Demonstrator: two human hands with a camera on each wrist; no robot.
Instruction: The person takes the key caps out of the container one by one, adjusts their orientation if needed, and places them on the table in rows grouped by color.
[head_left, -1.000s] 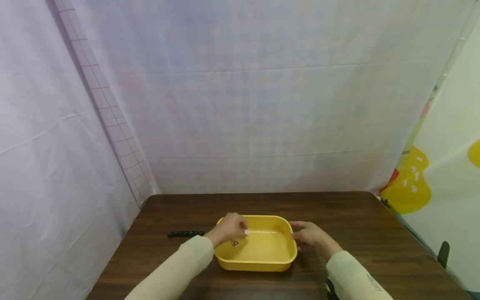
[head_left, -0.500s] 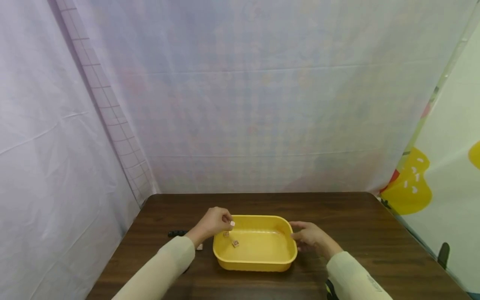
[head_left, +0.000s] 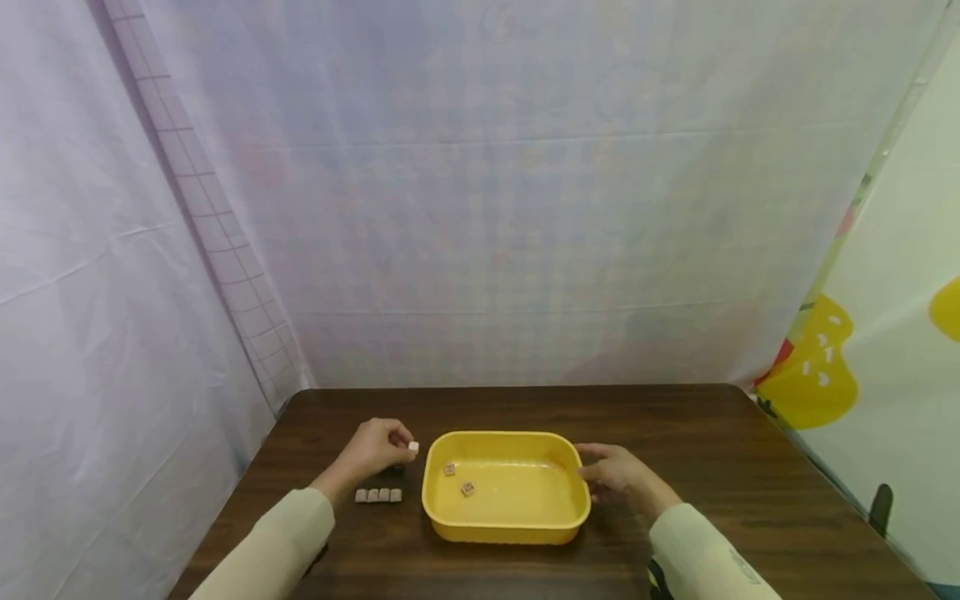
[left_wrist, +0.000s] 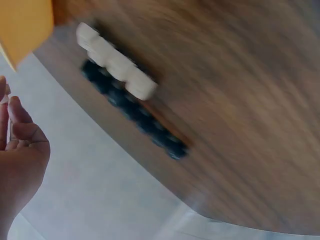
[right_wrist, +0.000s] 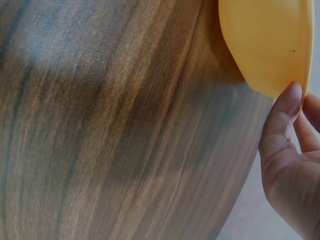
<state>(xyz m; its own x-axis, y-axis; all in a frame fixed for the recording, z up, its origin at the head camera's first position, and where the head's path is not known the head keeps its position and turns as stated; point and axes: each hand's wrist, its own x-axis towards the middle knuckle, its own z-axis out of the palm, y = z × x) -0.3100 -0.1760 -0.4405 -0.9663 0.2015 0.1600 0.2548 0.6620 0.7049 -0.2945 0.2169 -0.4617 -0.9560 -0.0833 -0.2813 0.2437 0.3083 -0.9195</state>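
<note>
My left hand (head_left: 378, 446) pinches a small pale keycap (head_left: 413, 447) between thumb and fingertips, just left of the yellow plastic basin (head_left: 506, 532). In the basin lie two loose keycaps, one keycap (head_left: 449, 470) at the left wall and another keycap (head_left: 468, 488) nearer the front. Under the left forearm stretches a row of pale keycaps (head_left: 378, 495). Behind it is a row of black keycaps (left_wrist: 135, 111), mostly hidden by the hand in the head view. My right hand (head_left: 622, 477) holds the basin's right rim between thumb and fingers.
Everything stands on a dark wood-grain table (head_left: 712, 467). A pale hanging cloth (head_left: 525, 250) closes off the back, and another white cloth (head_left: 112, 333) hangs at the left. A patterned sheet (head_left: 900, 400) hangs on the right.
My left hand has lifted the pale keycap out of the basin and carried it left past the rim. The pale row has come into view. The right hand stays at the rim.
</note>
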